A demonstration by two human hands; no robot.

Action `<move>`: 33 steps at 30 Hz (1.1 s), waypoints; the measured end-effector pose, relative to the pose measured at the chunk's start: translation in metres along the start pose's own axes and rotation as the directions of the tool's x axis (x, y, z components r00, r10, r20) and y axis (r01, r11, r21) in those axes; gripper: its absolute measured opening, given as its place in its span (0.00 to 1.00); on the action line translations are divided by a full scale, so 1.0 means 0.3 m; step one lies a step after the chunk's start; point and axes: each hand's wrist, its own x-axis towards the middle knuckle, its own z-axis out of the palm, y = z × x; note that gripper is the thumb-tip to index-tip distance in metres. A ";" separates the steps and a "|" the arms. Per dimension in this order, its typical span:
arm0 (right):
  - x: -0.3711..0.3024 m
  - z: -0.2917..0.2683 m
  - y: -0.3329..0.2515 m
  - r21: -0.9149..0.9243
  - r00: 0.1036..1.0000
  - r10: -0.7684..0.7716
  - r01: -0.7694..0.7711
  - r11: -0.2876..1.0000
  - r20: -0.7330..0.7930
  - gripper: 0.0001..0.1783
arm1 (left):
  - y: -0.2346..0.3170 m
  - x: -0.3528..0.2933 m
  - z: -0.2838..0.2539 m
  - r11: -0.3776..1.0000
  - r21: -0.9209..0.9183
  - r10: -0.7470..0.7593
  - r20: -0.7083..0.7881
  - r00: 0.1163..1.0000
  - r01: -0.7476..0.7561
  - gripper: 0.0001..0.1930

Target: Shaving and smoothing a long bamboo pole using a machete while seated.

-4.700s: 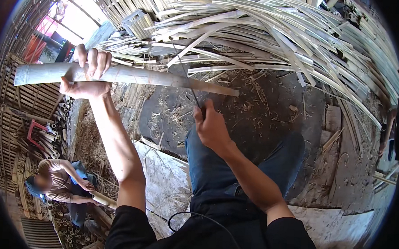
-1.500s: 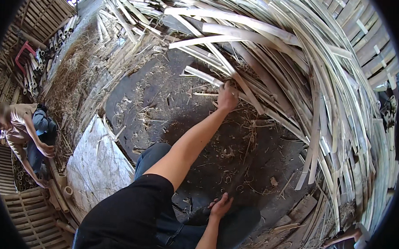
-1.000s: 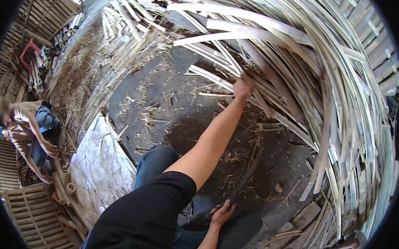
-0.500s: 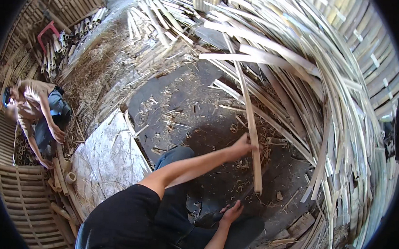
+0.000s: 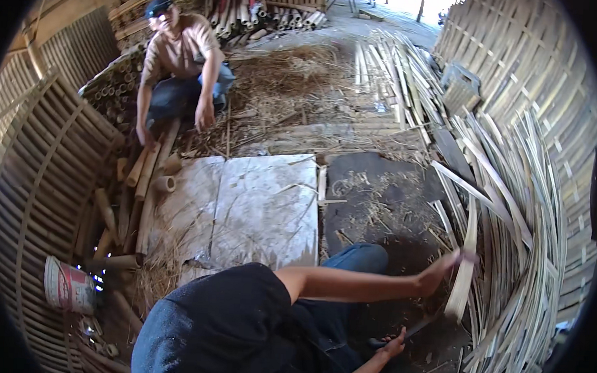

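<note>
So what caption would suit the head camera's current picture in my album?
Left hand gripping a bamboo strip, right hand holding a knife, with a co-worker beside bamboo poles.

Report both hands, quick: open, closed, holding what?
Left hand: closed, holding a pale bamboo strip.
Right hand: closed, holding a long-bladed knife.

Workshop with heaped bamboo strips (image 5: 529, 250)
</note>
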 end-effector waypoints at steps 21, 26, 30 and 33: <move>-0.036 -0.047 0.021 -0.191 0.996 -0.094 0.094 0.977 0.012 0.27 | 1.321 0.061 0.390 0.495 0.668 0.535 0.269 0.801 -0.555 0.11; -0.003 -0.045 0.041 -0.199 0.988 -0.146 0.151 0.968 0.044 0.24 | 1.074 0.137 0.357 -0.175 0.849 0.400 0.523 0.753 -0.498 0.11; 0.126 -0.074 0.150 -0.157 0.950 -0.311 0.314 0.937 0.044 0.23 | 0.897 0.257 0.327 -0.054 0.739 0.614 0.555 0.562 -0.671 0.12; 0.038 -0.007 0.081 -0.285 0.963 -0.241 0.266 0.921 0.119 0.22 | 0.997 0.254 0.376 0.450 0.683 0.497 0.344 0.797 -0.575 0.13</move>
